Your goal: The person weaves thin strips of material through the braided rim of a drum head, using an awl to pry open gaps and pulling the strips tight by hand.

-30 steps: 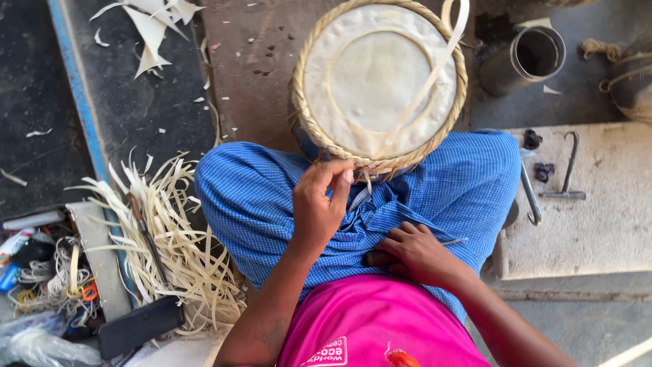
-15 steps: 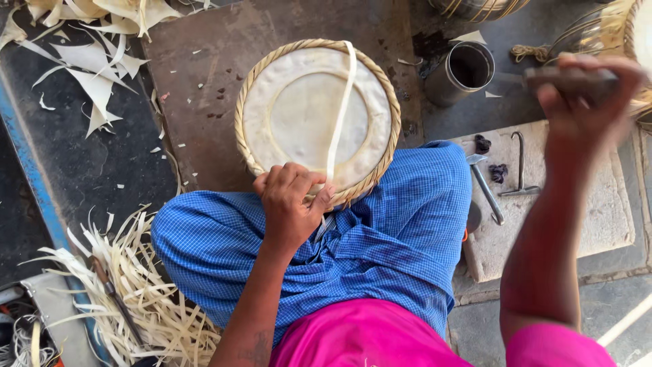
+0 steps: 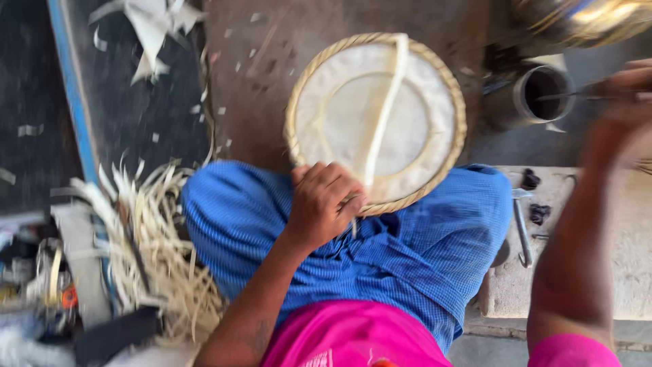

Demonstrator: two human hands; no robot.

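A round woven tray (image 3: 319,129) is lying flat, its near rim resting on the blue-clad lap (image 3: 421,245), a pale strip (image 3: 384,115) running near to far across it. The left hand (image 3: 324,202) is pinching the near rim. The right hand (image 3: 628,95), blurred, is holding a thin tool over an open metal can (image 3: 543,95); contents unclear. Bare floor (image 3: 251,88) is lying left of the tray.

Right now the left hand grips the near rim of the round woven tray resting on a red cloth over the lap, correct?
Not quite: the head view shows the cloth is blue, not red. The left hand does grip the near rim of the round woven tray.
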